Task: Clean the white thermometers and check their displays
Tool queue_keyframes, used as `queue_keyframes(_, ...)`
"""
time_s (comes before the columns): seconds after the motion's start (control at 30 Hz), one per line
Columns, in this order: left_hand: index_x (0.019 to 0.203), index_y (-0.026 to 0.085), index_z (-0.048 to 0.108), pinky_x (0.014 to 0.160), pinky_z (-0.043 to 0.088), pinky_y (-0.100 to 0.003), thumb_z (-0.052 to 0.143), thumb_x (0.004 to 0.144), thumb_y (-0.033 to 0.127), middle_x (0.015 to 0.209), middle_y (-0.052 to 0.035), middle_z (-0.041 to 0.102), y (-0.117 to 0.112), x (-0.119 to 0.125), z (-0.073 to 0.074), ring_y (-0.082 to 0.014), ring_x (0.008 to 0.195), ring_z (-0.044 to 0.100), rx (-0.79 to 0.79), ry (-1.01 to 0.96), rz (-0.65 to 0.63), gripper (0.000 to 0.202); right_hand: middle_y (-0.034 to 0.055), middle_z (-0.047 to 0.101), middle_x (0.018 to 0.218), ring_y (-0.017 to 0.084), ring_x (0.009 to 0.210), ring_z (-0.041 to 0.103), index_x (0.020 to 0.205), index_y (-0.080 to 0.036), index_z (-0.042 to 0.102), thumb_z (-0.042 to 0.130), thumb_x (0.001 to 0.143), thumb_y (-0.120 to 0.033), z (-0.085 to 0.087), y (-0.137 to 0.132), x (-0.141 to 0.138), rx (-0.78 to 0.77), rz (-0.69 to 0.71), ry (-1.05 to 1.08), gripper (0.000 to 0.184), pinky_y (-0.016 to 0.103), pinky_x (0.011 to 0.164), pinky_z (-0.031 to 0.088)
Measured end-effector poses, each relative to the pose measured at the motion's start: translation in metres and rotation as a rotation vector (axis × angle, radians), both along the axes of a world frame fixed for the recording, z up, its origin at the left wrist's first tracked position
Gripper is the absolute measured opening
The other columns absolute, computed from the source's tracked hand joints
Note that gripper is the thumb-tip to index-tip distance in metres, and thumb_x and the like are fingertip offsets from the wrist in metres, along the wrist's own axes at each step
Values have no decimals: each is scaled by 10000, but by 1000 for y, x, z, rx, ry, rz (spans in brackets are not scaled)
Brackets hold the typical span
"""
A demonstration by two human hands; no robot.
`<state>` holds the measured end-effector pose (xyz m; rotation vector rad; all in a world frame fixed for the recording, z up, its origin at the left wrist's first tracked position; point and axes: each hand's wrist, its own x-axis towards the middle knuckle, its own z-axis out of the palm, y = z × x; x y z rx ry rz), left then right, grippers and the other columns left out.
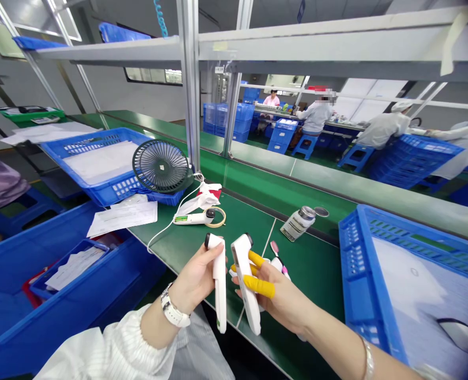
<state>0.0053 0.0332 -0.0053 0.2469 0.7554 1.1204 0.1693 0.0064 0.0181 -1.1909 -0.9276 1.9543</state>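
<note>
My left hand [198, 277], with a white watch at its wrist, is closed around one white infrared thermometer [220, 287]. This thermometer has a black tip and stands nearly upright. Close beside it, a second white thermometer [246, 285] with a small screen on its side is gripped by my right hand [271, 287]. Yellow finger cots cover several fingers of that hand. Partly hidden behind my right hand are a pink-and-black brush-like item [275, 249] and a white object. A third thermometer [194, 218] lies on the green bench, its green interior showing, near a roll of tape [217, 217].
A lidded bottle [297, 224] stands behind my right hand. Blue crates flank me, one at right [352, 274] and one at left [111, 182]. A dark fan [160, 166] and its white cable sit at left. Metal posts [189, 89] rise ahead; people work beyond.
</note>
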Motion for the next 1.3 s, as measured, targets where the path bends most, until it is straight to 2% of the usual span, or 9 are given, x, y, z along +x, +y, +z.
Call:
queue_keyframes(0.47,1012,194,567,545,438,-214,652,762,164,743,-5,529,-1,0,-3,-105,633,534,16,30,-21,266,-2,566,1042,144,947,567,1124,-300,520,727,698,-252,3,-1,-1,12,23,2,476,293,801,472)
queue_keyframes(0.57,1039,207,549,577,442,-196,667,745,158,783,4,539,-5,0,-3,-94,662,535,62,101,29,320,-10,574,989,130,895,578,1100,-275,519,708,691,-219,2,-1,-1,7,22,36,454,274,772,462)
queue_keyframes(0.67,1059,237,535,633,462,-183,718,699,191,846,11,570,-12,-1,5,-99,724,556,286,387,152,406,-1,593,907,116,804,593,1045,-210,523,677,639,-182,-1,0,-1,-7,-10,85,435,232,695,454)
queue_keyframes(0.8,953,248,593,758,497,-211,762,617,140,996,-20,625,-21,-2,23,-162,914,604,873,818,359,391,-39,553,629,54,490,502,897,-169,501,646,639,-275,-5,3,-5,-17,-38,-64,315,165,469,373)
queue_keyframes(0.87,929,251,594,787,504,-223,759,597,103,995,-22,642,-23,-1,31,-171,930,618,1046,886,496,399,-66,503,546,35,394,436,838,-163,490,659,591,-268,-4,2,-7,35,-14,-143,317,155,402,327)
queue_keyframes(0.9,931,251,587,783,510,-228,754,597,98,977,-21,648,-23,-1,33,-171,916,626,1072,860,564,404,-73,495,535,31,370,422,827,-162,487,657,557,-235,-4,1,-8,66,-15,-155,327,154,383,314)
queue_keyframes(1.03,933,237,548,764,530,-260,749,623,159,943,-24,644,-18,3,32,-185,909,630,902,548,728,377,-61,546,584,35,360,446,923,-163,487,612,514,-174,2,-5,-5,111,-142,-46,428,155,381,309)
queue_keyframes(1.2,946,223,533,694,534,-245,774,623,267,903,-20,652,-10,10,28,-179,827,648,559,277,595,405,30,653,752,98,564,593,1115,-170,442,650,632,-351,8,-7,1,38,-326,157,557,174,515,421)
queue_keyframes(1.3,950,218,534,684,521,-208,786,609,294,912,-8,648,-10,18,25,-147,798,636,488,242,538,431,36,662,806,85,541,572,1203,-176,396,714,555,-309,12,-5,1,15,-429,166,734,168,501,416)
